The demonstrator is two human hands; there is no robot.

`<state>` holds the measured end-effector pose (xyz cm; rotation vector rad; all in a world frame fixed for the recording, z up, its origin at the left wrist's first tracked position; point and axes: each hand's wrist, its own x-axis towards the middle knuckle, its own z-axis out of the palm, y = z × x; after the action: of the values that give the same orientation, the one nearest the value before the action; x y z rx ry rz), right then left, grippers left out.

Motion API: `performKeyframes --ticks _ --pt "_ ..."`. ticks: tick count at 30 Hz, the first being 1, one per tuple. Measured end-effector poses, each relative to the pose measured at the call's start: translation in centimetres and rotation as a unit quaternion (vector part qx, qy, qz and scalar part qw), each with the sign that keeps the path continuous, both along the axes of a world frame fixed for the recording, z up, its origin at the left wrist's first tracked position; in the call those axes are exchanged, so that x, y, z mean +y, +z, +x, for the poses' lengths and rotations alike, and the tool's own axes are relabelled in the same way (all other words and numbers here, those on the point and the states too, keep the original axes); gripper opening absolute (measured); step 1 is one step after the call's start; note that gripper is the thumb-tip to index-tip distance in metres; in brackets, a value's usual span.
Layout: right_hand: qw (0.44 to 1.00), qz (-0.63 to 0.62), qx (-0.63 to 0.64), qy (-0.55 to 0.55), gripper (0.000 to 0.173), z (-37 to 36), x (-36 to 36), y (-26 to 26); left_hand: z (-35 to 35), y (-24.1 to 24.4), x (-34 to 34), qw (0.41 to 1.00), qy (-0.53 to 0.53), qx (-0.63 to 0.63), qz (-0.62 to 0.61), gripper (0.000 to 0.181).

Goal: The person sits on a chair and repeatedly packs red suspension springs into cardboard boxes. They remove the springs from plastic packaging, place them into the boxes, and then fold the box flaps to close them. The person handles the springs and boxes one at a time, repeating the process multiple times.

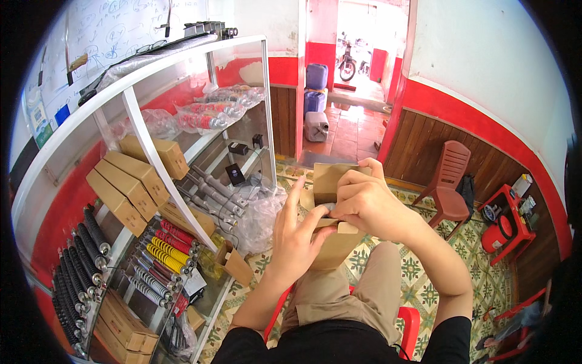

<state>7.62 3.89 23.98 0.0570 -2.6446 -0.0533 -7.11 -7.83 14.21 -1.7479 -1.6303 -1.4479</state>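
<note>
A brown cardboard box (338, 252) stands upright over my lap, its mouth open and one flap raised at the far side. My left hand (298, 232) grips it at the left, with the thumb by the near edge and the index finger bent over the mouth. From the right, my right hand (366, 204) reaches over the opening, its fingertips pinched on a small grey item (325, 207) there. Fingers cover most of that item, so its kind is unclear. The inside of the box is largely hidden.
To the left, a glass-shelved cabinet (268, 118) holds coil-spring shock absorbers (168, 255) and long cardboard boxes (132, 182). A red-brown plastic chair (448, 195) and a red stand (525, 236) are at the right. Jerrycans (317, 126) line the doorway.
</note>
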Motion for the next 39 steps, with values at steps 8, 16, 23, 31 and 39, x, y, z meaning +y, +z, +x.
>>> performKeyframes --ticks 8,16,23,31,39 --pt "0.999 -0.027 -0.042 0.023 0.015 1.2 -0.1 0.6 -0.4 0.1 0.0 0.999 -0.019 -0.028 -0.007 0.039" --pt "0.997 -0.012 -0.070 0.018 0.020 1.0 0.0 0.7 -0.7 -2.2 1.0 0.994 -0.051 -0.063 0.071 0.060" --pt "0.998 0.002 -0.060 0.026 0.019 1.1 -0.1 0.6 -0.4 -3.5 2.3 0.987 -0.083 -0.029 0.133 0.096" --pt "0.991 -0.101 0.019 0.081 0.019 1.7 0.2 0.3 -0.9 -2.6 1.7 0.990 -0.075 0.016 0.122 0.072" --pt "0.930 -0.328 0.167 0.000 0.026 4.6 2.0 -2.5 -0.9 -0.4 0.9 0.992 -0.026 0.067 0.102 0.040"
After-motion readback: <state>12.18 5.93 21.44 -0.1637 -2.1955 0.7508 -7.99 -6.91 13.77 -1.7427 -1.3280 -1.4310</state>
